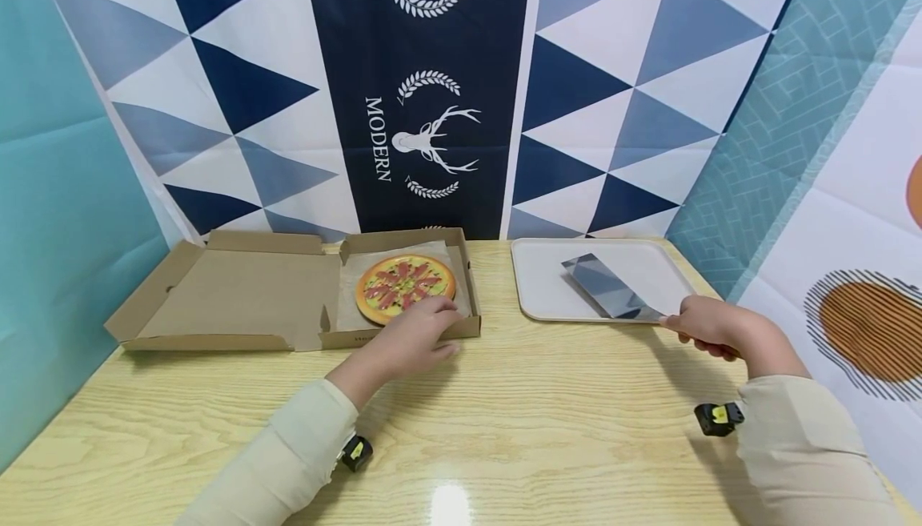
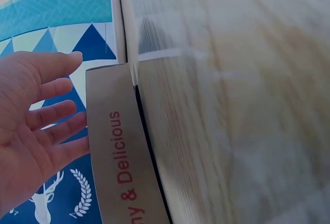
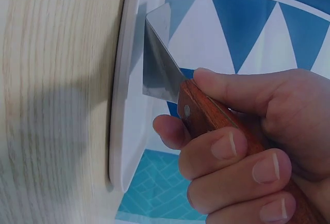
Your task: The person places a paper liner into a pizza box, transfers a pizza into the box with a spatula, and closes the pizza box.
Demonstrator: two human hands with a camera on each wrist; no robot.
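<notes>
An open cardboard box (image 1: 238, 290) lies at the back left, with a round pizza (image 1: 406, 286) on paper in its right half. The left hand (image 1: 418, 338) is over the front right edge of the box; in the left wrist view that hand (image 2: 41, 115) has its fingers spread beside the printed box wall (image 2: 116, 146). The right hand (image 1: 709, 326) grips a metal spatula (image 1: 605, 286), whose blade is over the white tray (image 1: 533, 290). In the right wrist view the fingers of the right hand (image 3: 237, 157) curl round the wooden handle (image 3: 206, 113).
A light wooden table (image 1: 519, 414) carries the box and the tray. Patterned cloth (image 1: 425, 94) stands behind, with teal cloth (image 1: 65, 190) at the left and printed white cloth (image 1: 850, 254) at the right.
</notes>
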